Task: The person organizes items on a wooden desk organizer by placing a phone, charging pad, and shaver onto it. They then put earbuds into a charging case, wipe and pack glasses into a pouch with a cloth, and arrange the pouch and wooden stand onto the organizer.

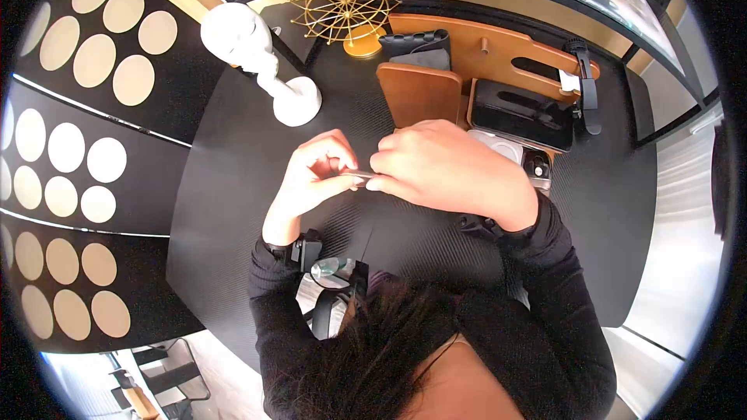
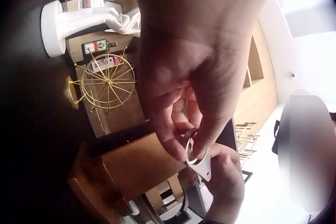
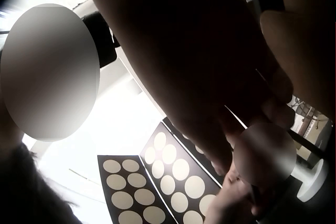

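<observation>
Both hands meet over the black table. Between their fingertips is a small flat piece (image 2: 200, 169), light-coloured in the left wrist view, with a round opening at one end and a tiny hole near its pointed end. My left hand (image 1: 305, 182) pinches the ring end between thumb and fingers. From the other side my right hand (image 1: 443, 167), palm down with curled fingers, pinches the opposite end. Seen from the head, the piece is only a thin edge. In the right wrist view the hands are dark and a blurred patch covers part of the fingers.
A white sculpted figure (image 1: 297, 101) on a round base stands at the back left. Behind the hands are a gold wheel ornament (image 1: 347, 12) and a brown wooden organizer (image 1: 420, 93) with a black tray (image 1: 521, 117). Black panels with pale circles (image 1: 94, 61) border the table's left side.
</observation>
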`<state>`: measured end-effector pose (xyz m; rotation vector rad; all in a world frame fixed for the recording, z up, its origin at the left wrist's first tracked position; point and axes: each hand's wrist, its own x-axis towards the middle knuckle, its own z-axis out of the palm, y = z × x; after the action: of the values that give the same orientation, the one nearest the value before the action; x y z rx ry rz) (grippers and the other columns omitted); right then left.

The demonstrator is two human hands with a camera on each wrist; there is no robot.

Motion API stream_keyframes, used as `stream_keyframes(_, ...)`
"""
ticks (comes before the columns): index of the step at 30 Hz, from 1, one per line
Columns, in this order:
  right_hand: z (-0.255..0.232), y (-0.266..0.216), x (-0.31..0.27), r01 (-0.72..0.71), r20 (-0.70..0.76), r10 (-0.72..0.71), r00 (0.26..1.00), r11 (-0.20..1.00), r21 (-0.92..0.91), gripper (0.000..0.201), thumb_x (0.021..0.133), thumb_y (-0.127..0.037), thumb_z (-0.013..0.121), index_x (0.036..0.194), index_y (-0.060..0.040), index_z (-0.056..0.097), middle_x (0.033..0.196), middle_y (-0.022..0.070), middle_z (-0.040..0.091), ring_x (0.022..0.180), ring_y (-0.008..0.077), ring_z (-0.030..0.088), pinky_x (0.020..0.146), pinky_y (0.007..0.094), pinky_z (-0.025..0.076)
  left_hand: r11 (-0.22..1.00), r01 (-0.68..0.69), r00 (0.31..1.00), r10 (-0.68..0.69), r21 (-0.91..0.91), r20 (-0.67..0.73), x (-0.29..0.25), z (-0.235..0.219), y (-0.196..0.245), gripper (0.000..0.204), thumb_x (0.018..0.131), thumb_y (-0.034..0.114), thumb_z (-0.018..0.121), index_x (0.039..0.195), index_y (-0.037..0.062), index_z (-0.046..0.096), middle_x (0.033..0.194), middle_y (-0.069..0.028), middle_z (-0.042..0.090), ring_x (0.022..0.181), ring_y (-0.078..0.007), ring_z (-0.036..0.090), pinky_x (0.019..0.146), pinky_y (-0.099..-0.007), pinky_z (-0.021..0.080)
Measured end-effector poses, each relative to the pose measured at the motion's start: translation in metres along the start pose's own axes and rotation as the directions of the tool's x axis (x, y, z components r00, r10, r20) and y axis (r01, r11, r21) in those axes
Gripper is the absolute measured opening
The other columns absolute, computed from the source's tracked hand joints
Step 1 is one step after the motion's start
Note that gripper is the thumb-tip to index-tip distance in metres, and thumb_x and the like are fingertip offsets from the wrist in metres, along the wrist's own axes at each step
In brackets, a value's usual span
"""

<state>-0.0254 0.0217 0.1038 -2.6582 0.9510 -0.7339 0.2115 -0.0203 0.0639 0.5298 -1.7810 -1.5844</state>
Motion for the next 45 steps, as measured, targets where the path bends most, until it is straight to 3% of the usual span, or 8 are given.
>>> stream_keyframes(6,-0.017,0.003,-0.009,-0.051,0.049,0.053,0.997,0.998,-0.025,0.022,0.088,-0.024,0.062,0.079,-0.0040,0.061,0.071,0.0113,0.059,0.069,0.0326,0.061,0.060,0.0417,0.048,0.985,-0.165,0.986,0.166,0.043,0.000,0.001,0.001,-0.010,0.023,0.081,-0.002,0.072,0.101,-0.0011,0.061,0.104,-0.0099,0.053,0.092,-0.0174,0.060,0.081,-0.0297,0.052)
stream_keyframes(12,-0.071,0.033,-0.042,-0.361,-0.423,0.346,0.838,0.931,0.048,0.022,0.089,-0.021,0.062,0.082,-0.0006,0.063,0.075,0.0171,0.064,0.071,0.0360,0.062,0.062,0.0413,0.048,0.990,-0.138,0.982,0.138,0.007,-0.131,0.022,-0.008,-0.044,0.035,0.090,0.005,0.062,0.123,0.0020,0.053,0.115,-0.0063,0.048,0.109,-0.0169,0.052,0.095,-0.0313,0.045)
stream_keyframes(14,-0.081,0.039,-0.049,-0.527,-0.387,0.515,0.765,0.846,0.085,0.025,0.091,-0.020,0.061,0.079,0.0011,0.063,0.064,0.0141,0.062,0.058,0.0279,0.061,0.054,0.0353,0.044,0.987,-0.136,0.971,0.151,0.090,-0.184,0.038,-0.009,-0.060,0.035,0.093,0.017,0.060,0.123,0.0016,0.052,0.117,-0.0099,0.052,0.110,-0.0219,0.054,0.093,-0.0380,0.046)
stream_keyframes(16,-0.074,0.051,-0.055,-0.585,-0.381,0.581,0.719,0.802,0.120,0.026,0.091,-0.021,0.061,0.077,0.0006,0.064,0.061,0.0112,0.062,0.055,0.0228,0.061,0.054,0.0336,0.044,0.986,-0.165,0.972,0.157,-0.033,-0.173,0.056,-0.008,-0.071,0.032,0.091,0.007,0.062,0.121,0.0039,0.053,0.113,-0.0037,0.052,0.110,-0.0148,0.052,0.097,-0.0294,0.042)
stream_keyframes(24,-0.050,0.068,-0.054,-0.788,-0.297,0.761,0.577,0.614,0.043,0.036,0.096,-0.029,0.053,0.080,-0.0010,0.070,0.055,0.0080,0.064,0.046,0.0188,0.061,0.053,0.0321,0.049,0.927,-0.210,0.973,0.167,-0.311,-0.159,0.097,-0.002,-0.110,0.041,0.091,0.018,0.067,0.127,0.0062,0.050,0.121,-0.0046,0.057,0.117,-0.0161,0.051,0.102,-0.0320,0.038)
stream_keyframes(26,-0.049,0.063,-0.048,-0.862,-0.214,0.842,0.496,0.508,0.000,0.045,0.097,-0.033,0.048,0.070,-0.0034,0.069,0.053,0.0092,0.063,0.059,0.0271,0.067,0.065,0.0408,0.054,0.936,-0.162,0.981,0.118,-0.314,-0.153,0.094,-0.003,-0.117,0.042,0.092,0.020,0.066,0.128,0.0050,0.050,0.122,-0.0047,0.058,0.119,-0.0159,0.050,0.103,-0.0320,0.037)
stream_keyframes(36,-0.030,0.067,-0.044,-0.803,-0.169,0.787,0.594,0.592,-0.070,0.044,0.095,-0.033,0.052,0.069,-0.0020,0.068,0.053,0.0071,0.063,0.052,0.0207,0.065,0.059,0.0338,0.052,0.975,-0.071,0.993,0.049,-0.212,-0.110,0.092,-0.007,-0.128,0.033,0.095,0.001,0.056,0.128,0.0033,0.054,0.122,-0.0028,0.057,0.118,-0.0150,0.053,0.101,-0.0307,0.042)
stream_keyframes(45,-0.036,0.053,-0.042,-0.753,-0.137,0.740,0.659,0.647,-0.121,0.037,0.088,-0.037,0.060,0.074,-0.0053,0.072,0.068,0.0172,0.066,0.072,0.0347,0.067,0.066,0.0433,0.053,0.991,-0.013,0.995,0.000,-0.131,-0.102,0.094,-0.010,-0.137,0.039,0.092,-0.001,0.059,0.130,0.0038,0.053,0.125,-0.0026,0.050,0.121,-0.0177,0.052,0.101,-0.0324,0.044)
